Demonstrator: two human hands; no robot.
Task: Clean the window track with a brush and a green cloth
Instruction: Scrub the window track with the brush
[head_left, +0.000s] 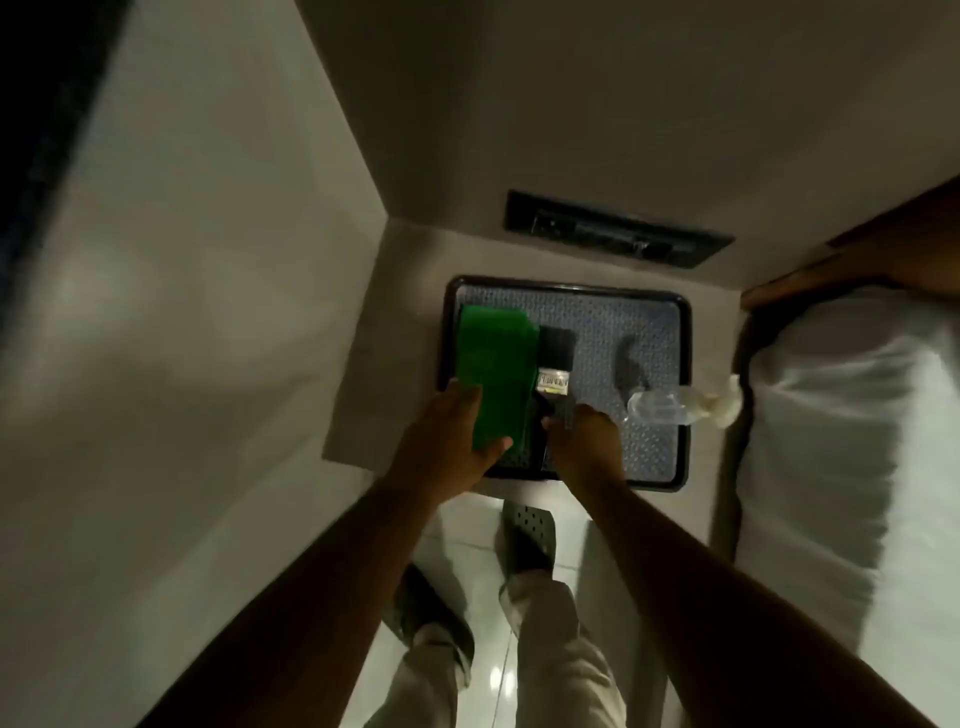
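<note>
While both my arms reach down to the dark-rimmed tray (684, 364), my left hand (451, 446) pinches the near end of the folded green cloth (136, 371) between thumb and fingers. My right hand (586, 446) curls around the paintbrush (555, 370) handle, just beside the cloth. A clear spray bottle (670, 406) lies across the tray's right edge.

head view, steeply down, close
</note>
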